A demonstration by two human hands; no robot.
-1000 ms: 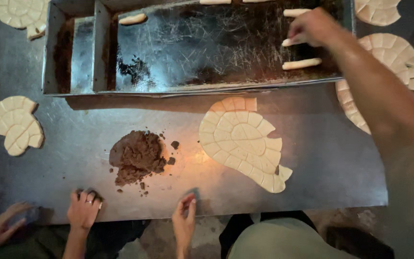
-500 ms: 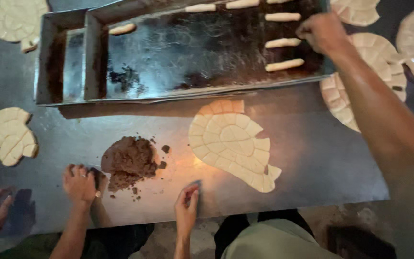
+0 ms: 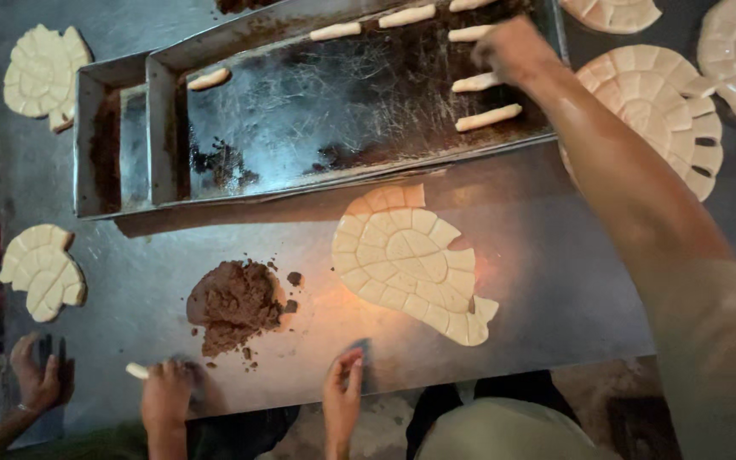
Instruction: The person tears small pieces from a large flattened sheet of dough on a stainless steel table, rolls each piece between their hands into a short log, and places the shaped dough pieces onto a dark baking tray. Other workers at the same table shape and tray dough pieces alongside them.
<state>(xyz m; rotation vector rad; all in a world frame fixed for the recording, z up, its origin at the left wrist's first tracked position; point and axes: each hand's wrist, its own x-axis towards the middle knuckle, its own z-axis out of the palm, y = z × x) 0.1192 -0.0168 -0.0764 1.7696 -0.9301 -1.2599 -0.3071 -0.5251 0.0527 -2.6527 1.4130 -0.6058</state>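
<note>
Currently reaching the right hand [image 3: 513,51] over soft dough sticks [image 3: 487,117] at the baking tray's [image 3: 317,111] right end; grip impossible to tell, left hand out of view. Likely handling light, limp, easily dented, best pinched gently mid-length.

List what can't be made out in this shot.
All in the head view:
- right hand: its own back hides the fingers, so any grip on the dough stick is unclear.
- tray: far end cut off by the top edge.
- bottom-edge hand: arm cut off, owner unclear.
</note>
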